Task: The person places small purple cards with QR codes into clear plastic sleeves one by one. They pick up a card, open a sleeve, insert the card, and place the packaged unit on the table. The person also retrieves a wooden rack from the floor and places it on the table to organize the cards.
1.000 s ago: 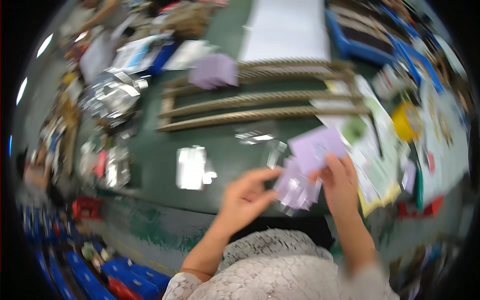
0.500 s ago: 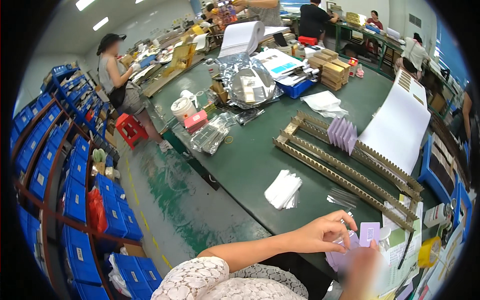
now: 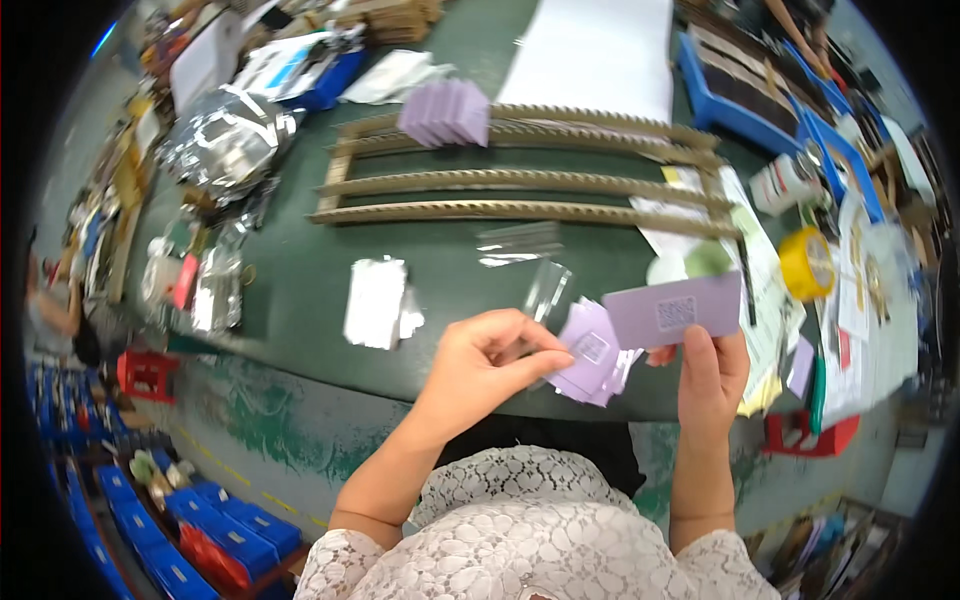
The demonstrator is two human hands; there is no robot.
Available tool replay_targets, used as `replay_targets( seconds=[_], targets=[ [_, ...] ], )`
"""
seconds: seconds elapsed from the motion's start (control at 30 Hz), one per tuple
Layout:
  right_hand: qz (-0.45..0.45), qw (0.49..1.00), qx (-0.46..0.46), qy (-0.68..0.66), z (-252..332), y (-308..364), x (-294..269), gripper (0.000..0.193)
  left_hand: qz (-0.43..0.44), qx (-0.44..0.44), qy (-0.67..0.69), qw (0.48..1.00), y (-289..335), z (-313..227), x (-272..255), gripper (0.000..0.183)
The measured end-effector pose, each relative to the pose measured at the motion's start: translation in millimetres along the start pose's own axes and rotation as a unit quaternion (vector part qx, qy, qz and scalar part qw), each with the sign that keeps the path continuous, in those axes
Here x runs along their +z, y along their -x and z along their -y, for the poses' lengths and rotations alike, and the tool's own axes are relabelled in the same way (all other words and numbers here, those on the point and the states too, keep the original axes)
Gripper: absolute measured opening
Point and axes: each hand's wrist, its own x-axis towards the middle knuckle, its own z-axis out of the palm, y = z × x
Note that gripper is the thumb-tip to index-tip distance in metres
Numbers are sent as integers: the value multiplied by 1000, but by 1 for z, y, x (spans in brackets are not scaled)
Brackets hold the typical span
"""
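Note:
My right hand (image 3: 712, 375) holds up a lilac card (image 3: 630, 318) with a square printed code, thumb on its face. Below and left of it, a loose pile of similar lilac cards (image 3: 583, 372) lies at the table's near edge. My left hand (image 3: 490, 365) is closed in a pinch, thumb and finger at the pile's left side; what is between the tips, if anything, I cannot make out. Clear plastic sleeves (image 3: 520, 243) lie just beyond that hand. White packets (image 3: 377, 302) are stacked farther left.
A long notched rack (image 3: 520, 212) spans the green table (image 3: 290, 285), with several lilac cards (image 3: 445, 113) upright at its far left. Yellow tape (image 3: 805, 263), a white bottle (image 3: 785, 183) and papers are at right. Silvery plastic bags (image 3: 225, 145) lie at far left.
My view has swung to the right and down over the table. My right hand has raised the lilac card, now tilted and turned sideways. My left hand stays beside the card pile.

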Motion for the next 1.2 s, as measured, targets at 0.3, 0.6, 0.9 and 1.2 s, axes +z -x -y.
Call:
replay_targets(
  seconds=[0.3,0.6,0.9,1.2],
  targets=[
    [79,993,28,81,2,0,-2,13,44,-18,11,999,-7,8,7,12],
    [19,997,74,7,14,2,-6,13,50,4,-29,998,-6,9,8,9],
    [79,990,91,69,4,4,-17,11,60,-8,-27,998,-6,8,10,9],
    [58,992,100,56,-6,12,-21,12,7,-71,16,997,-3,4,26,9]
  ],
)
